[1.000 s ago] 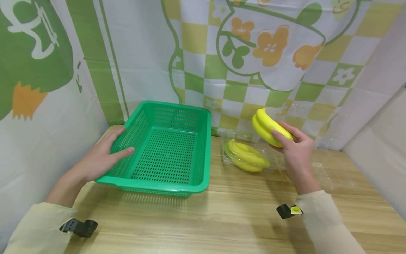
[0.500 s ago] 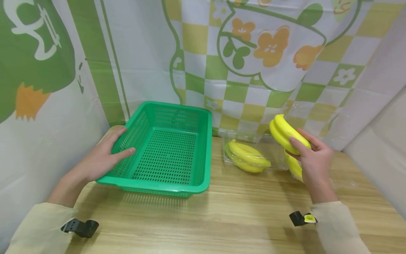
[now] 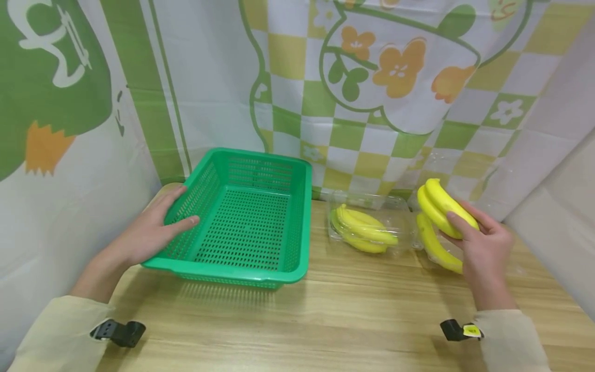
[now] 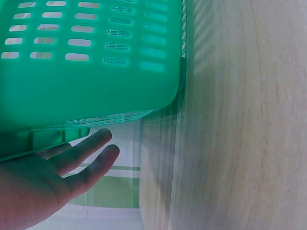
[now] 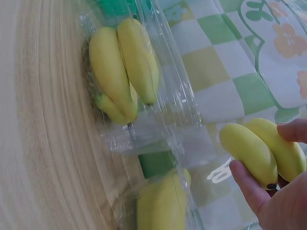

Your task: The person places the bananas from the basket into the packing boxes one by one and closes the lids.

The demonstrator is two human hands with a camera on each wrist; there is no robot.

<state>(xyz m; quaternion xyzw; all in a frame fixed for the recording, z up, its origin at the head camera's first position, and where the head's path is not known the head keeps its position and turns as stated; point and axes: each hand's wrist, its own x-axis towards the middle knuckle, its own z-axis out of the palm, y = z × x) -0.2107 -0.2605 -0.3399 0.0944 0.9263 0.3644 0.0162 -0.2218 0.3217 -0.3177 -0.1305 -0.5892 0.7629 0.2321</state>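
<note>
My right hand pinches a pair of joined yellow bananas between thumb and fingers, up at the right. Just below them, more bananas lie in clear plastic, partly covered by the hand. At the left, my left hand rests on the side rim of a green plastic basket, thumb over the rim. In the left wrist view its fingers are straight and spread beside the basket's outer wall. The basket has slotted sides and a perforated floor with nothing lying on it.
A clear plastic box holding bananas stands between basket and right hand. Behind the wooden table hangs a patterned curtain. A white side wall bounds the right.
My right hand has moved right and somewhat lower with the bananas, uncovering the clear box and the bananas behind it. The left hand and basket keep their place.
</note>
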